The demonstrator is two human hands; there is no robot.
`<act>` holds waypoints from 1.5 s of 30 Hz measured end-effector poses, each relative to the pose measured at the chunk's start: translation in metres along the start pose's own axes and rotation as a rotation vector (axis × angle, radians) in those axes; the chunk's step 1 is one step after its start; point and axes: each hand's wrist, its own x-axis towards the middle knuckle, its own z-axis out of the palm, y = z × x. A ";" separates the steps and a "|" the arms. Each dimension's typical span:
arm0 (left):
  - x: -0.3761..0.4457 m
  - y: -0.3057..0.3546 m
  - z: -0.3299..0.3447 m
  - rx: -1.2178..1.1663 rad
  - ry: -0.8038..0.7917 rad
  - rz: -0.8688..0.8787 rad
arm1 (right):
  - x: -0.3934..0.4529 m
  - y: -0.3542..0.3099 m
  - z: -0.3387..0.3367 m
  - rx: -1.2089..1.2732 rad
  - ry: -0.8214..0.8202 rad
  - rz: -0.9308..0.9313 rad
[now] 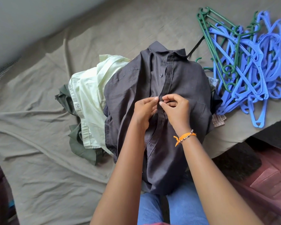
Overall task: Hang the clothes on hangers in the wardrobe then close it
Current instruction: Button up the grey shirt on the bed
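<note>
A dark grey button-up shirt [182,82] lies collar-away on top of a heap of clothes on the bed, its hem hanging down over my knees. My left hand [145,111] pinches the left edge of the button placket at mid-chest. My right hand [175,109], with an orange band at the wrist, pinches the placket from the other side, fingertips almost meeting the left hand's. A pale yellow-green shirt [89,95] and an olive green garment [81,146] lie under it to the left. A tangle of blue hangers [253,82] and green hangers [217,38] lies to the right.
A wrinkled grey-beige sheet [39,127] covers the bed. The bed's edge runs down the right side, with a reddish-brown plastic stool [269,181] beyond it. A pale wall [23,21] is at the upper left. No wardrobe is in view.
</note>
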 end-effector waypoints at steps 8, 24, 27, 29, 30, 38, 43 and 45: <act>-0.006 0.007 0.003 0.074 -0.009 0.063 | 0.003 0.001 0.002 -0.106 0.000 -0.072; 0.002 0.005 0.005 0.213 0.013 0.066 | 0.003 0.007 -0.007 -0.015 -0.053 0.028; 0.001 0.012 0.002 0.246 -0.060 0.068 | 0.002 0.007 -0.009 0.037 -0.094 0.054; 0.001 0.016 0.003 0.242 -0.096 0.089 | 0.000 0.004 -0.009 0.067 -0.112 0.085; 0.002 0.016 0.003 0.255 -0.092 0.104 | -0.001 0.003 -0.009 0.076 -0.116 0.094; -0.007 0.014 -0.005 0.450 -0.059 0.161 | -0.009 0.010 -0.016 0.175 -0.114 0.249; -0.034 -0.028 -0.028 0.658 0.274 0.463 | -0.052 0.019 0.000 -0.247 -0.079 -0.021; -0.047 -0.044 -0.030 0.713 0.327 0.562 | -0.063 0.022 0.008 -0.348 -0.038 0.000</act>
